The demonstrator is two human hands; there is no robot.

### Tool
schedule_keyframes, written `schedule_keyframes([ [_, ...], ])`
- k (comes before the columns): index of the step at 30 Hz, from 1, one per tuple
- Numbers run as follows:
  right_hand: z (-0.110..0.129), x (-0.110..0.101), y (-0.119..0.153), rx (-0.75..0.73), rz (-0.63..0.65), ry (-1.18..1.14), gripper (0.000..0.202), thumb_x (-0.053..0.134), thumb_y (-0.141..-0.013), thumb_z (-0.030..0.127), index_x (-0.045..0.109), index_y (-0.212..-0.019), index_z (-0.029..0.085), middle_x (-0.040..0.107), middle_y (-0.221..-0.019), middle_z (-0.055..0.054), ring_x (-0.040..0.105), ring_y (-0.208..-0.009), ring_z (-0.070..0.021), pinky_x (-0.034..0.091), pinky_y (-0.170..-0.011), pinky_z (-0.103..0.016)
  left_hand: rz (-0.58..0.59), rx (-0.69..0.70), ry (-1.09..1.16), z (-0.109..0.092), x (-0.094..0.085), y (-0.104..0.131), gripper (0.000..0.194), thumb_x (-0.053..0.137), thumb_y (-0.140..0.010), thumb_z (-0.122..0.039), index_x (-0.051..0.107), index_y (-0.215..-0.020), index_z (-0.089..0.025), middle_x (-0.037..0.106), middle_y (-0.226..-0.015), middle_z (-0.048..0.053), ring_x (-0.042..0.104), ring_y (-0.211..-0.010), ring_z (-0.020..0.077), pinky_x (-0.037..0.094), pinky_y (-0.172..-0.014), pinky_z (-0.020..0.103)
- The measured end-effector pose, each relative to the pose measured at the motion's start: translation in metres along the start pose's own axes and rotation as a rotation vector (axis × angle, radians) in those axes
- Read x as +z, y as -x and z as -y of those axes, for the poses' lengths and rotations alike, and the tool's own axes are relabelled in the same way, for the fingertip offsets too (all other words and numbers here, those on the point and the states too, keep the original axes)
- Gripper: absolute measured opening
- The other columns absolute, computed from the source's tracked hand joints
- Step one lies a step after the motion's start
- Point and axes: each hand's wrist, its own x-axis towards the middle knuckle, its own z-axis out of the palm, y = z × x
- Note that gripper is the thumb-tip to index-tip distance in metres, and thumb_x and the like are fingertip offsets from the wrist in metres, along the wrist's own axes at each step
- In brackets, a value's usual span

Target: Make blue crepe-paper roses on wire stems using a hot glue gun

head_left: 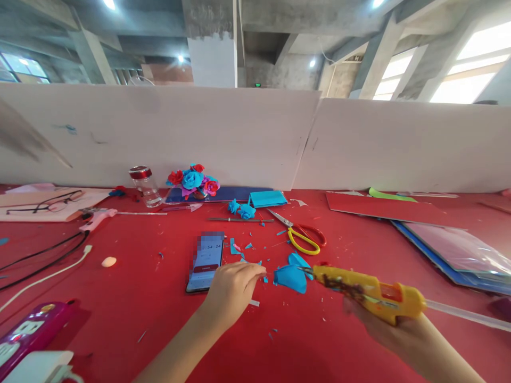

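Note:
My right hand [379, 322] grips a yellow hot glue gun [359, 287], its nozzle pointing left over blue paper petals [290, 277] on the red table. A clear glue stick [467, 314] sticks out of the gun's back. My left hand [237, 287] is closed in a pinch, just left of the petals. Whatever lies between its fingertips is too small to make out. A phone [205, 263] showing a timer lies partly behind that hand. Scissors [305, 236] with one yellow and one red handle rest beyond the petals.
Blue paper flowers [241, 209] and a folded blue sheet [268, 199] lie farther back. Behind them stand a flower bouquet [192, 182] and a glass bottle [146, 186]. A purple power strip [34, 332] and cables are at left. Plastic-covered sheets [459, 250] lie right; a white partition [179, 133] closes the back.

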Motion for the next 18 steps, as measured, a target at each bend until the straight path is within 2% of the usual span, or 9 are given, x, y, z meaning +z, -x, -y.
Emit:
schedule_keyframes([
  [4, 0.000, 0.010, -0.004, -0.020, 0.071, 0.135, 0.022, 0.054, -0.071, 0.041, 0.062, -0.070, 0.020, 0.055, -0.053, 0.000, 0.049, -0.047, -0.0148, 0.039, -0.041, -0.023, 0.047, -0.080, 0.023, -0.003, -0.002, -0.001, 0.021, 0.049, -0.085, -0.015, 0.068, -0.080, -0.020, 0.073, -0.072, 0.001, 0.068, -0.063, 0.0165, 0.053, -0.057, 0.025],
  [8, 0.004, 0.016, -0.010, -0.113, 0.124, 0.225, 0.022, 0.050, -0.070, 0.034, 0.049, -0.052, 0.021, 0.044, -0.048, 0.003, 0.041, -0.043, -0.0113, 0.034, -0.037, -0.022, 0.092, -0.119, 0.031, -0.005, -0.004, -0.002, 0.019, 0.050, -0.084, -0.014, 0.068, -0.081, -0.020, 0.073, -0.074, 0.000, 0.068, -0.065, 0.0167, 0.052, -0.059, 0.026],
  [14, 0.000, 0.024, -0.011, -0.129, 0.139, 0.218, 0.020, 0.048, -0.070, 0.031, 0.040, -0.054, 0.022, 0.032, -0.049, 0.006, 0.029, -0.042, -0.0089, 0.026, -0.033, -0.021, 0.109, -0.122, 0.026, -0.004, -0.005, -0.002, 0.020, 0.050, -0.082, -0.012, 0.068, -0.082, -0.020, 0.073, -0.077, 0.000, 0.069, -0.068, 0.0175, 0.053, -0.060, 0.026],
  [18, -0.003, 0.026, -0.010, -0.106, 0.121, 0.200, 0.020, 0.048, -0.069, 0.031, 0.039, -0.055, 0.022, 0.032, -0.049, 0.006, 0.029, -0.042, -0.0090, 0.025, -0.033, -0.021, 0.108, -0.113, 0.016, -0.005, -0.005, -0.002, 0.021, 0.049, -0.083, -0.012, 0.068, -0.082, -0.020, 0.073, -0.076, 0.001, 0.069, -0.067, 0.0176, 0.053, -0.061, 0.027],
])
